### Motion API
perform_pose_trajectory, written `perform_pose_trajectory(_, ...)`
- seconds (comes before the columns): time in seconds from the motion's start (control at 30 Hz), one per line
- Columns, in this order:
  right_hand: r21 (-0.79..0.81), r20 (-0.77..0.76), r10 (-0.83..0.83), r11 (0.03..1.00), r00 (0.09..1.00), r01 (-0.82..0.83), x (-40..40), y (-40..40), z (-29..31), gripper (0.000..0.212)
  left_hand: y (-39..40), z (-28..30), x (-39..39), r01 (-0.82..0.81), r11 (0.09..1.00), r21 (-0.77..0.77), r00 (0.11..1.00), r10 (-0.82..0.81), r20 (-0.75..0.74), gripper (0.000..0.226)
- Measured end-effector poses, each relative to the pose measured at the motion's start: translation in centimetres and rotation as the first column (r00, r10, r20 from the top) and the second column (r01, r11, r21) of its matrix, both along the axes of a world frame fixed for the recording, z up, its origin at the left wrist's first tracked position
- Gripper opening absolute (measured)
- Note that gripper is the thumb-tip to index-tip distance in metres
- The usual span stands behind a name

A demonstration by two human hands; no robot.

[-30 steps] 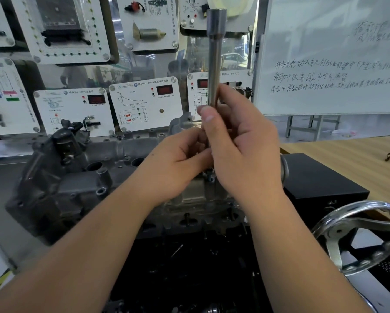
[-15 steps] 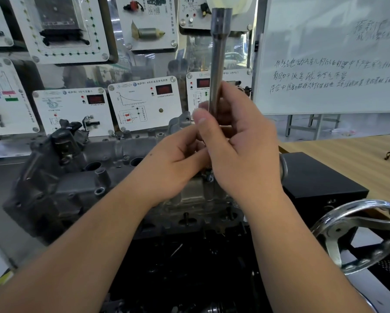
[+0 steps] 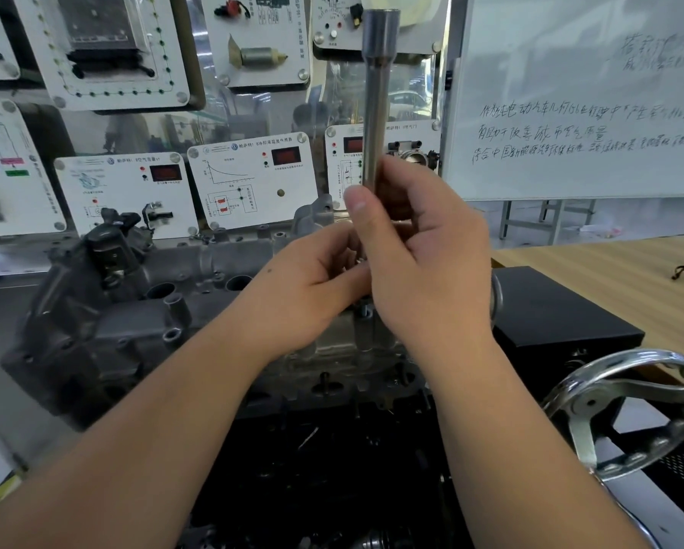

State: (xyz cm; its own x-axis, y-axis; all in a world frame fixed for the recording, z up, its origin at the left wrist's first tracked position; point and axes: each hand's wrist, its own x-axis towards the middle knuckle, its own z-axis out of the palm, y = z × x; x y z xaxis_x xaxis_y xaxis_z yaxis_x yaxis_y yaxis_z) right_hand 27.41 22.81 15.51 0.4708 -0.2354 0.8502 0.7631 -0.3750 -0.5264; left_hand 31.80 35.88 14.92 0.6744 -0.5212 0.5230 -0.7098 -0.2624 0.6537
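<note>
A long steel tube tool [image 3: 376,97] stands upright over the grey engine cylinder head [image 3: 106,311]. My right hand [image 3: 423,263] grips its lower shaft, thumb on the near side. My left hand [image 3: 312,287] has its fingers curled round something small at the tool's lower end; what it holds is hidden behind both hands. A small dark fitting [image 3: 364,311] shows just under the hands on the engine.
Sensor display panels [image 3: 249,180] line the wall behind the engine. A whiteboard [image 3: 581,97] with handwriting stands at the right. A black box [image 3: 562,315] and a chrome handwheel [image 3: 625,410] sit to the right, beside a wooden table [image 3: 617,271].
The tube tool tilted slightly right, then came back to upright. My right thumb slid a little up the shaft. Both hands stay at the tool's lower end.
</note>
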Motion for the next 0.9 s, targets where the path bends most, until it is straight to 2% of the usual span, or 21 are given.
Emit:
perform_pose_trajectory(0.07,-0.002,0.002,-0.007,1.000,1.000,0.007,-0.08,0.05,-0.04,0.024,0.10,0.01,-0.02,-0.026,0.999,0.019,1.000,0.026,0.004,0.042)
perform_pose_trajectory(0.17,0.005,-0.027,0.017,1.000,0.999,-0.017,-0.10,0.17,-0.11,0.041,0.29,0.04,-0.14,-0.037,0.999,0.012,0.999,0.037,-0.019,0.037)
perform_pose_trajectory(0.23,0.029,-0.033,0.044,0.999,0.998,-0.043,-0.01,0.17,-0.21,0.044,0.40,0.07,-0.22,-0.030,1.000,-0.003,0.999,0.030,-0.021,0.036)
perform_pose_trajectory(0.43,-0.006,-0.009,0.006,1.000,1.000,-0.006,0.10,0.40,-0.23,0.023,0.22,-0.06,0.00,0.032,0.998,-0.045,0.999,-0.032,0.013,0.025)
perform_pose_trajectory(0.53,-0.021,-0.008,-0.006,1.000,1.000,0.005,0.03,0.59,-0.34,0.030,0.30,-0.07,-0.10,0.025,0.998,-0.059,1.000,-0.026,0.000,0.019)
perform_pose_trajectory(0.67,0.003,-0.034,0.016,1.000,0.999,-0.016,0.13,0.47,-0.41,0.044,0.37,-0.14,-0.04,0.016,0.999,-0.049,1.000,-0.018,-0.026,0.028)
perform_pose_trajectory(0.83,0.027,-0.004,0.015,1.000,1.000,-0.015,0.20,0.37,-0.30,0.032,0.12,-0.03,-0.05,0.065,0.995,-0.079,0.997,-0.068,-0.037,0.028)
perform_pose_trajectory(0.9,0.043,-0.004,0.009,0.999,1.000,-0.008,0.31,0.28,-0.35,0.028,0.14,-0.04,-0.06,0.031,0.997,-0.070,0.999,-0.034,-0.037,0.037)
